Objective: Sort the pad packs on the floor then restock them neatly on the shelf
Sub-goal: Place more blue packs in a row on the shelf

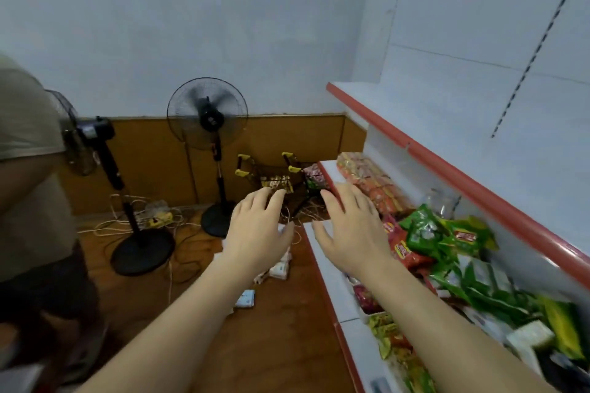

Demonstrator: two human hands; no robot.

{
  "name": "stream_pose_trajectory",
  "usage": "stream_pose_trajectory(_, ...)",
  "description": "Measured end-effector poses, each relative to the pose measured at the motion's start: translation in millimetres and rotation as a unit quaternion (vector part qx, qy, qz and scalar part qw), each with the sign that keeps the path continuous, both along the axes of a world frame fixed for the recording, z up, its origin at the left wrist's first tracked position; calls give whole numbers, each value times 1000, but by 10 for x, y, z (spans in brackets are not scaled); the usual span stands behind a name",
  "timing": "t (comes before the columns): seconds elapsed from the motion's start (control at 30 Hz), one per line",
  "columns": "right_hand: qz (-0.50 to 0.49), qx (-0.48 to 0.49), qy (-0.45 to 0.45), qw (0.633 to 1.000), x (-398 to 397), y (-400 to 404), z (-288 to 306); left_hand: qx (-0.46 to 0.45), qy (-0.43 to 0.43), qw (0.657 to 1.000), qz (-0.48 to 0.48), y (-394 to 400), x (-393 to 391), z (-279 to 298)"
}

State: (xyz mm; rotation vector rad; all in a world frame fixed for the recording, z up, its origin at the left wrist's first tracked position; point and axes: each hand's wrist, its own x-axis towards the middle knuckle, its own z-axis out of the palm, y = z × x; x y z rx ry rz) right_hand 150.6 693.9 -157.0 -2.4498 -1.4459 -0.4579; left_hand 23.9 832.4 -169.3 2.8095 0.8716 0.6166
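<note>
Both my arms reach forward over the wooden floor. My left hand point(258, 230) hangs palm down with its fingers spread and holds nothing. My right hand point(351, 230) is also open and empty, hovering over the front edge of the lower shelf point(335, 284). Small white and blue pad packs point(245, 298) lie scattered on the floor below my left hand, which hides part of the pile. The shelf holds green, red and yellow snack packets point(424, 230).
Two black standing fans point(207, 124) stand by the wall with tangled cables and a power strip point(159, 217) on the floor. A wire basket with yellow corners point(271, 175) sits beyond my hands. A person in a beige shirt point(28, 169) stands at the left. A bare upper shelf point(447, 150) juts out.
</note>
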Motion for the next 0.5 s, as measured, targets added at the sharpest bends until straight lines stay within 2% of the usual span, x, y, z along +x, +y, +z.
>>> stream_pose_trajectory(0.33, 101, -67, 66, 991, 952, 1806, -916, -78, 89, 988, 97, 1485, 647, -830)
stream_pose_trajectory(0.5, 112, -120, 90, 982, 1290, 2545, -1382, -124, 118, 977, 128, 2106, 824, -1233)
